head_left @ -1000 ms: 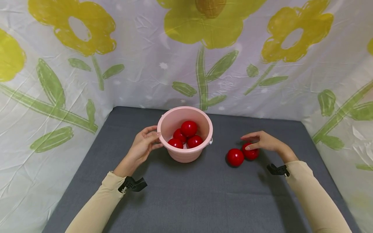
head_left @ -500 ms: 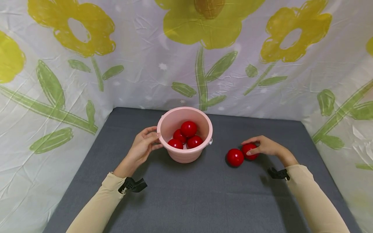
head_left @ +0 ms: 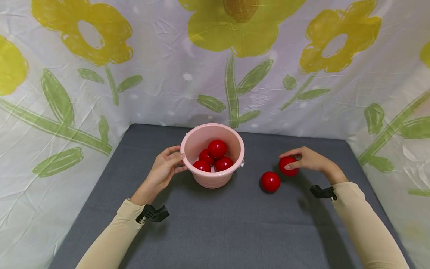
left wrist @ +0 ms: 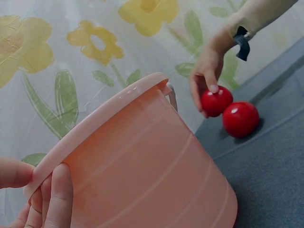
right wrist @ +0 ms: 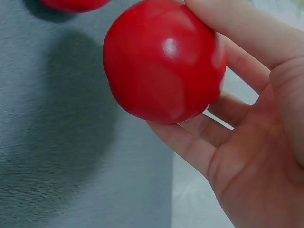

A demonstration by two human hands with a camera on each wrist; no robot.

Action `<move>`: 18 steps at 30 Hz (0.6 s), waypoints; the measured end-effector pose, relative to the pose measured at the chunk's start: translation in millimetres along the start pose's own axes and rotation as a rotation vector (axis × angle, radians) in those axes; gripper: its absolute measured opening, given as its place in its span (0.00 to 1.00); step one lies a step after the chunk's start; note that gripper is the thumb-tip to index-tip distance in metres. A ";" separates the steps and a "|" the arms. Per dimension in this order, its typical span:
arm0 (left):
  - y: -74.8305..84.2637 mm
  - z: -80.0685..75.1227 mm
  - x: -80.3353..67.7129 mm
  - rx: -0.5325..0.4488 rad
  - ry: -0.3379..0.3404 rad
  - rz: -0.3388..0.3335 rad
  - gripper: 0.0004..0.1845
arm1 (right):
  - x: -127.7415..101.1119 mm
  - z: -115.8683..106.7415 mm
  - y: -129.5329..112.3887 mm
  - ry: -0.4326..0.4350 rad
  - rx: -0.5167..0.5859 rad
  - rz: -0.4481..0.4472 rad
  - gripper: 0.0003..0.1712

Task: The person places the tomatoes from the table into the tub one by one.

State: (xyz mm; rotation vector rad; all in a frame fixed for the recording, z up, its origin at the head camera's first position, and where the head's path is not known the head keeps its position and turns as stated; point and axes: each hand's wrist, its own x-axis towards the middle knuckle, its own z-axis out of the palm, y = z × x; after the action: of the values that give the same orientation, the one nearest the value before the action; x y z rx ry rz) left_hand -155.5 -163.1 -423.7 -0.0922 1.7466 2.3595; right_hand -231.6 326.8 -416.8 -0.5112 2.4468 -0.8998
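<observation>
Red ball [head_left: 288, 166] sits in the right hand [head_left: 308, 160] — fingers curled round it.

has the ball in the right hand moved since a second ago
Yes. The held ball has risen off the mat and away from the other loose ball, gripped by the right hand.

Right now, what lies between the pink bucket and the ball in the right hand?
One loose red ball on the grey mat, nearer the held ball than the bucket. Otherwise bare mat. The head view shows it.
</observation>
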 end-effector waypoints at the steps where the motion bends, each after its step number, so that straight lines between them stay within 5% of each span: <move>1: 0.1 -0.2 0.0 0.003 0.000 0.001 0.23 | 0.9 -2.5 -2.6 0.002 0.000 0.000 0.31; 13: 0.5 -0.1 -0.6 0.014 0.008 -0.005 0.23 | 15.6 -36.8 -56.4 -0.020 -0.059 0.004 0.29; 18: 0.5 -0.5 -0.5 0.019 0.008 -0.005 0.23 | 28.5 -46.5 -81.2 -0.042 -0.069 -0.064 0.27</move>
State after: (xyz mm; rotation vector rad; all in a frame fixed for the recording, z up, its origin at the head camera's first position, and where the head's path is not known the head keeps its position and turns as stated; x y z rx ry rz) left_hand -155.2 -163.8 -423.2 -0.1033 1.7703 2.3415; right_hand -266.2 278.0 -339.4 -0.6302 2.4427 -0.8243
